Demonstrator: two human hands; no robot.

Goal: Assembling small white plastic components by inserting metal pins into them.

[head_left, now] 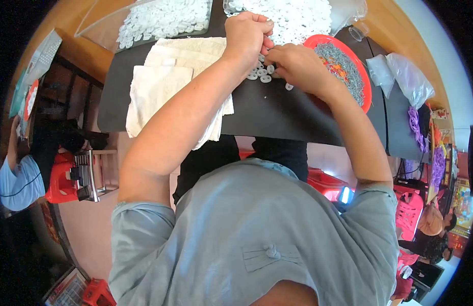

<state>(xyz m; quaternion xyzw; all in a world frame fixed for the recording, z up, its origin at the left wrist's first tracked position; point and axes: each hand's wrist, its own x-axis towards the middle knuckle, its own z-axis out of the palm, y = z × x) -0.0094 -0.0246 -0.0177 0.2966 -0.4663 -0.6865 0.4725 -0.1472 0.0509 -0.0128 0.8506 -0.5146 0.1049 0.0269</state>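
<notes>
Short-sleeved grey-blue top (257, 224) with a knotted front fastening (perhaps cloth), bare forearms.

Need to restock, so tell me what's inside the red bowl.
The red bowl holds a heap of small grey metal pieces with some orange bits; its near-left part is hidden behind the right hand.

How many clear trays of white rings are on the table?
2: one tray at the far left, one tray at the far centre behind the left hand. More may lie beyond the frame.
</notes>
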